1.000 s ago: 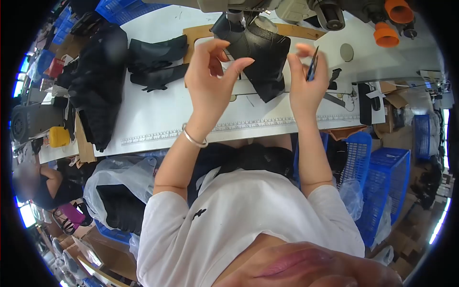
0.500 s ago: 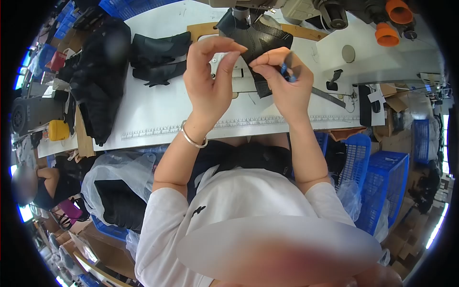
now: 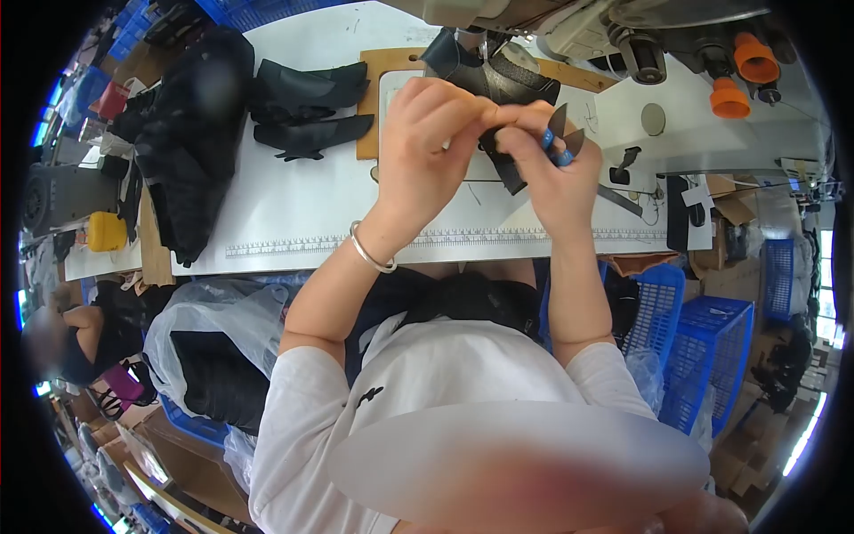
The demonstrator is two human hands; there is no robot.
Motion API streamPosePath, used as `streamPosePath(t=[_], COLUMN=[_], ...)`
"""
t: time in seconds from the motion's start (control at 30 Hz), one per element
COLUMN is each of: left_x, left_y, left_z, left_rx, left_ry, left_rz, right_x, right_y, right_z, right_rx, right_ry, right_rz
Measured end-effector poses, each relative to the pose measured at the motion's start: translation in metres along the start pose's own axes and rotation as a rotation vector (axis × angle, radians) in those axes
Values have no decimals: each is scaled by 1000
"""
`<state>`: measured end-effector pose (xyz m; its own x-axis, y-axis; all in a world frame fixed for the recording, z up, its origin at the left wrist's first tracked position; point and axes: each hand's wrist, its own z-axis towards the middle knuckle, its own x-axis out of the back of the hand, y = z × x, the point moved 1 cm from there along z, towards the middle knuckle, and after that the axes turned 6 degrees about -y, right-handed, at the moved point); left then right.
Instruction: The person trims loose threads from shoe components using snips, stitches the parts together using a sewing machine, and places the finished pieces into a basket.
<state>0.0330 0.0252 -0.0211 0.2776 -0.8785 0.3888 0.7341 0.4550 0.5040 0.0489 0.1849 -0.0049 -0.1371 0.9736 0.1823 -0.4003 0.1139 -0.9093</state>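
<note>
Nearest me, the ruler [image 3: 311, 246] runs along the edge of the table [image 3: 267, 209], with my bangle [image 3: 372, 251] just over it. My left hand [image 3: 427, 147] curls inward, its fingertips meeting those of my right hand [image 3: 565, 182]; I can't tell whether they pinch anything. My right fingers are also wrapped round the snips [image 3: 562, 158], blades sticking out. Beyond and partly under my hands, the black piece [image 3: 527, 86] lies on the table, its far end beneath the machine [image 3: 569, 31]. I judge it light, bendy but tougher than cloth, a bit slippery, easily creased; best held flat by the near end, thumb on top, without tugging.
</note>
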Motion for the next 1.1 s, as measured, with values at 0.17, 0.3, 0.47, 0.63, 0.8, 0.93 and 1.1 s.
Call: streamPosePath(t=[0.17, 0.3, 0.47, 0.63, 0.8, 0.93, 1.1], left_x=[4, 0, 4, 36, 11, -7, -10], left_y=[-2, 3, 0, -11, -24, -4, -6], left_z=[-6, -7, -9, -3, -42, -33, -30], left_rx=[397, 396, 370, 499, 675, 767, 697], left_ry=[110, 149, 29, 417, 116, 86, 123], left_rz=[-568, -642, -694, -763, -690, -927, -955], right_x=[17, 15, 10, 14, -1, -11, -13], right_y=[6, 2, 16, 16, 27, 38, 31], right_z=[-23, -22, -9, -18, -11, 8, -23], right_rx=[24, 100, 329, 33, 408, 549, 538], right_ry=[175, 190, 156, 186, 189, 235, 199], right_rz=[-430, -675, -916, -332, -694, -797, -535])
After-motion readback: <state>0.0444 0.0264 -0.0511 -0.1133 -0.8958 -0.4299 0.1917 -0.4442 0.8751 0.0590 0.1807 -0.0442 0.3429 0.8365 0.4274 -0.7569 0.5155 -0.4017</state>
